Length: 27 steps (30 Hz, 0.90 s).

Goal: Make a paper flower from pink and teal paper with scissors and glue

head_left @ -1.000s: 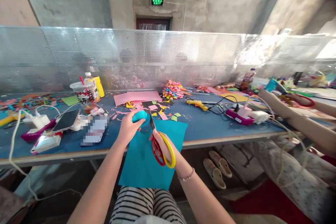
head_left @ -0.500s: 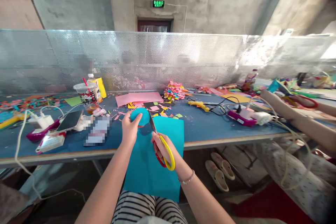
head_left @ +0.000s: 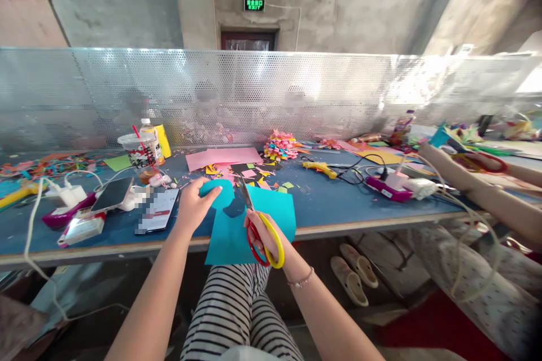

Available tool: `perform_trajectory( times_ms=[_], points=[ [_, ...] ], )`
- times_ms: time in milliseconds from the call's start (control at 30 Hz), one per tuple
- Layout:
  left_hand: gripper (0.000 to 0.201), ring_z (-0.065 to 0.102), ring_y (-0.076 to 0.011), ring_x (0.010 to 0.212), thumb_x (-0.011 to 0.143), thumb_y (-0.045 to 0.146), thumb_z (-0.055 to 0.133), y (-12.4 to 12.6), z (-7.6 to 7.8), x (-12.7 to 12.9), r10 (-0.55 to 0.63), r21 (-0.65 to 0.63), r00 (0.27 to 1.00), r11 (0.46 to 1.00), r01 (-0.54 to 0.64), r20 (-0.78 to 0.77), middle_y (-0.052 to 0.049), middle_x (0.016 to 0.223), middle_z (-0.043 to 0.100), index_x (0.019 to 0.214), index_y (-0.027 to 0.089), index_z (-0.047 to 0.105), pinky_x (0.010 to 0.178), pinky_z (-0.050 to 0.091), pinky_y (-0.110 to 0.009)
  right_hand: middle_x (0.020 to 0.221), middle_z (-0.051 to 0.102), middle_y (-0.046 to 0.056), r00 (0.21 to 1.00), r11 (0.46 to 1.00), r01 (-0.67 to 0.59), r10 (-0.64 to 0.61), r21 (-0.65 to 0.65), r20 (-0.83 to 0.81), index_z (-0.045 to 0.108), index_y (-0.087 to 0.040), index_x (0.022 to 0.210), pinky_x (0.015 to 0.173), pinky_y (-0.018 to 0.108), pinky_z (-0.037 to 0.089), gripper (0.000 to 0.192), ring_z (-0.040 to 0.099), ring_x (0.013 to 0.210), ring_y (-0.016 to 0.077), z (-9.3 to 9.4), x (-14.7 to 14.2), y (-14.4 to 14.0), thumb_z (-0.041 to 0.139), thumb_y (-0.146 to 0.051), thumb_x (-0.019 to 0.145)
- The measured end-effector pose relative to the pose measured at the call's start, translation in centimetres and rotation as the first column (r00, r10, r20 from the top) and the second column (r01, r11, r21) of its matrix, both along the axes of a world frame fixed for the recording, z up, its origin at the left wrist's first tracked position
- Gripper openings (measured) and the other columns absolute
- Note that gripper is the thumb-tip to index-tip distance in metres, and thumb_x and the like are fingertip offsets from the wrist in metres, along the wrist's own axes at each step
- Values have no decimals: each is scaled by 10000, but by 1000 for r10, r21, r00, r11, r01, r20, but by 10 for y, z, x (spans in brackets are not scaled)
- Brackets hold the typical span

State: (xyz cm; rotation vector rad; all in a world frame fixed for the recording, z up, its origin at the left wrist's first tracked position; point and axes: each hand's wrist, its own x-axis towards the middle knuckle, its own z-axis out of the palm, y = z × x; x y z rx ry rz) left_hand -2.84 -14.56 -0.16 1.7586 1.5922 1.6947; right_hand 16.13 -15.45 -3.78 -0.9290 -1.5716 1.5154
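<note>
Left hand [head_left: 192, 210] pinches the teal paper's [head_left: 237, 231] curled top-left flap, right hand [head_left: 263, 235] just beside it grips the scissors [head_left: 259, 229] with blades up in the cut, sheet hanging over the table [head_left: 334, 208] edge toward the lap.

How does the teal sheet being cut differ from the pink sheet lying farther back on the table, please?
The teal sheet is held up in the left hand and hangs over the table edge; the pink sheet lies flat and untouched. The teal sheet has a curved notch cut into it beside the scissors in the right hand; the pink sheet looks whole. Both are plain coloured paper.
</note>
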Motion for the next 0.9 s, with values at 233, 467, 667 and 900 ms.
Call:
perform_trajectory(
  times_ms=[233,467,667,900],
  points=[
    [446,627,-232,750,538,404,739,-3,-36,3,-186,-364,875,856,368,446,-93,805,692,874,117,683,674,484,-331,467,404,-46,995,990,-50,39,-135,-89,481,-183,748,309,185,233,424,285,329,50,0,6,6,380,-590,812],
    [327,595,-204,581,493,414,745,11,-39,0,-219,-378,937,871,313,272,-33,592,642,643,135,667,533,441,-286,559,423,-41,933,973,-194,143,-127,-329,504,-178,828,310,190,168,374,250,354,35,-1,27,14,480,-548,777],
    [376,613,-204,631,485,391,756,69,-11,10,-168,-215,909,940,264,382,-66,694,676,759,142,684,605,465,-312,550,426,-63,935,982,164,-126,89,-332,481,-197,843,305,180,210,323,296,335,33,43,82,26,595,-469,712],
    [218,521,-146,503,535,341,691,169,-3,58,-53,-177,944,977,116,325,9,481,541,544,153,583,502,365,-243,529,516,-23,846,845,419,-496,331,197,523,-176,792,321,205,288,255,388,338,74,38,80,85,611,-393,689]
  ],
)
